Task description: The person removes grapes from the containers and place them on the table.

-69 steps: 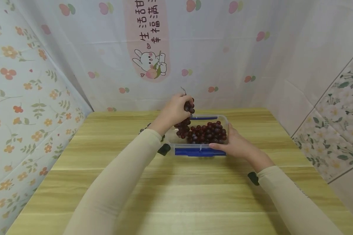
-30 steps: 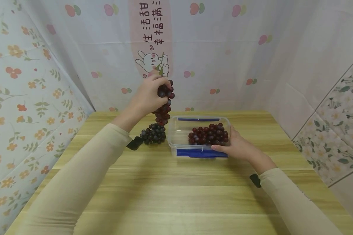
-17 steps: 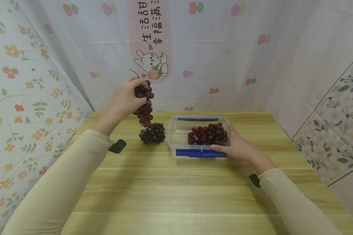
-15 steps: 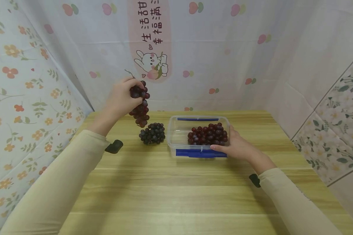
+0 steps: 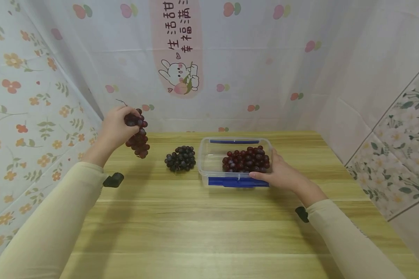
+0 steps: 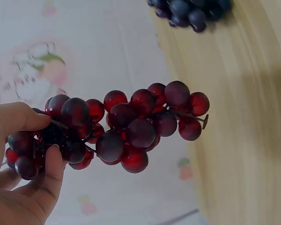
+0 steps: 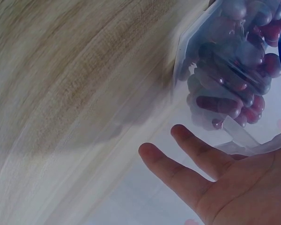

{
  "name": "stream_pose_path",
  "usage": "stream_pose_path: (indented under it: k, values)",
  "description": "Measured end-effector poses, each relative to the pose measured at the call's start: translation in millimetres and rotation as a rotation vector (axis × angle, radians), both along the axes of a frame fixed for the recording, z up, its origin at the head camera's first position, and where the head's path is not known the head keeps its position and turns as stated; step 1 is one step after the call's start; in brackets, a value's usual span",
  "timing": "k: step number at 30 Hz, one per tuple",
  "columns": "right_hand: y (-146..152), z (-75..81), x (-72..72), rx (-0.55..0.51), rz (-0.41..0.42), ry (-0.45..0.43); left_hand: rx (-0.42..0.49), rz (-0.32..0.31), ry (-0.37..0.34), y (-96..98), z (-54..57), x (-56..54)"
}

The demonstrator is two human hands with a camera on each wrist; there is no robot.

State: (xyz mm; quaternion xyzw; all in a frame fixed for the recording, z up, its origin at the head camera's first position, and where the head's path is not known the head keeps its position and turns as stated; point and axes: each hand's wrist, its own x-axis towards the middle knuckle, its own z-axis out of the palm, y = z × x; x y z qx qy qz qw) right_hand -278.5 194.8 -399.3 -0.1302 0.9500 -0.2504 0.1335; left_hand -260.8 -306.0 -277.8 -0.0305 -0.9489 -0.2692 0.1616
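Observation:
My left hand [image 5: 115,130] is raised above the table's far left part and pinches a bunch of dark red grapes [image 5: 138,140] near its stem end. In the left wrist view the bunch [image 6: 136,126] extends sideways from the thumb and fingers. My right hand [image 5: 283,172] rests against the right end of a clear plastic box [image 5: 203,161], thumb at its front rim. Two of its fingers [image 7: 166,164] stick out straight in the right wrist view. Inside the box, toward the right, lie more red grapes [image 5: 246,159]. Left of the box sits a bunch of black grapes [image 5: 181,159].
The box is lidless, with blue clips [image 5: 238,181] along its sides. Beneath everything is a wood-grain table [image 5: 209,228]. A printed white curtain [image 5: 244,69] hangs right behind its far edge, with flowered cloth [image 5: 31,128] along the left.
My left hand has lifted the red grape bunch out of the box and carried it left, past the black grapes, then somewhat lower. The right hand and the box have stayed put.

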Motion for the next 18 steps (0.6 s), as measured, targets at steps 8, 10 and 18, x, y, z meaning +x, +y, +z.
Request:
stream_pose_path:
  k: [8,10,18]
  values:
    - [3,0.6,-1.0,-0.044,0.019,0.025,0.004,0.049,-0.105,-28.4,-25.8,-6.1]
    - [3,-0.1,-1.3,-0.044,0.023,0.031,0.020,0.053,-0.108,-32.5,-33.6,-7.6]
    - [3,-2.4,-2.5,-0.031,0.012,0.027,0.049,0.072,-0.075,-42.8,-60.2,-13.7]
